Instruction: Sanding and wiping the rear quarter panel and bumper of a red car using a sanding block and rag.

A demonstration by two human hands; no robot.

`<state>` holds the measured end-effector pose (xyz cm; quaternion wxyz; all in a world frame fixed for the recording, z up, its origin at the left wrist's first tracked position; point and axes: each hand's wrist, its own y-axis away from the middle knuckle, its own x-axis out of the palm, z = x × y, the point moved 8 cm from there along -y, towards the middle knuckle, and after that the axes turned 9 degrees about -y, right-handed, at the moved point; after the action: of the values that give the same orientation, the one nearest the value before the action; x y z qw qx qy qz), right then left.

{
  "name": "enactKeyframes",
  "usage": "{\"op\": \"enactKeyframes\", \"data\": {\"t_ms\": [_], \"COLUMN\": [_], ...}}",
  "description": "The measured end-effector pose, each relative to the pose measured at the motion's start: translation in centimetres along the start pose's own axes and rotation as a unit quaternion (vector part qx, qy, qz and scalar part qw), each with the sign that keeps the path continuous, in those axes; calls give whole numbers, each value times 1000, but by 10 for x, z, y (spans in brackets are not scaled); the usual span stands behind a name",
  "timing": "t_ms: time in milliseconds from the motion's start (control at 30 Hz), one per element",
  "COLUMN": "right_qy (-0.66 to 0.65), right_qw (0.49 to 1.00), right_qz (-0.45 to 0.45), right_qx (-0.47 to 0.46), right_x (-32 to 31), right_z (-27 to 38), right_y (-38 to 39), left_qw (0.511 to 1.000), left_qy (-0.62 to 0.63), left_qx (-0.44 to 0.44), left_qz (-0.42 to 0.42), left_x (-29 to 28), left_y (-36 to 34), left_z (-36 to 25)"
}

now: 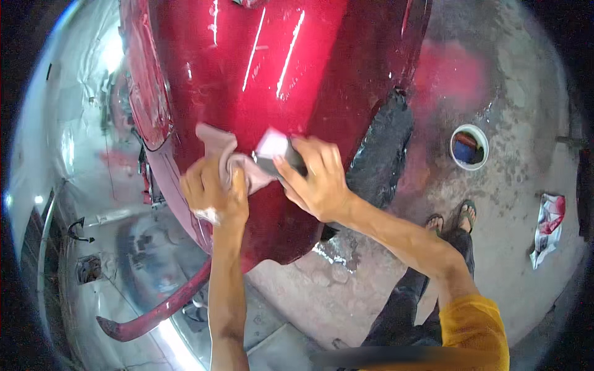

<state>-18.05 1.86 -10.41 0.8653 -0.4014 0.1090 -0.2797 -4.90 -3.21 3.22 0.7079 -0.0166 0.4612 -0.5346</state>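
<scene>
Over a glossy red car body panel (260,105), both my hands are raised close together. A pale pink cloth (216,141) is bunched in my left hand (209,191), its loose end sticking up past the fingers. My right hand (322,179) grips a small dark block (296,164) from its right side, fingers closed around it. At the block's far end is a white, square-looking piece (272,146), blurred; whether it is part of the block I cannot tell. Block and cloth are side by side, nearly touching.
A black sheet (383,148) hangs along the panel's right edge. A white bucket (469,166) with dark liquid stands on the wet, stained floor. Farther right lies a crumpled white and red sheet (547,229). A curved red strip (167,303) juts out lower left. Pale sheeting (74,111) hangs at left.
</scene>
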Motion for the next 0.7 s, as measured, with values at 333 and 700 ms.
{"op": "enactKeyframes", "data": {"t_ms": [333, 700], "right_qy": [45, -5], "right_qw": [997, 963], "right_qz": [-59, -105], "right_qx": [17, 247], "right_x": [19, 14], "right_z": [23, -16], "right_y": [-33, 43], "left_qw": [998, 998], "left_qy": [22, 29], "left_qx": [-59, -50], "left_qz": [-21, -30], "left_x": [-26, -34], "left_y": [11, 56], "left_z": [34, 32]}}
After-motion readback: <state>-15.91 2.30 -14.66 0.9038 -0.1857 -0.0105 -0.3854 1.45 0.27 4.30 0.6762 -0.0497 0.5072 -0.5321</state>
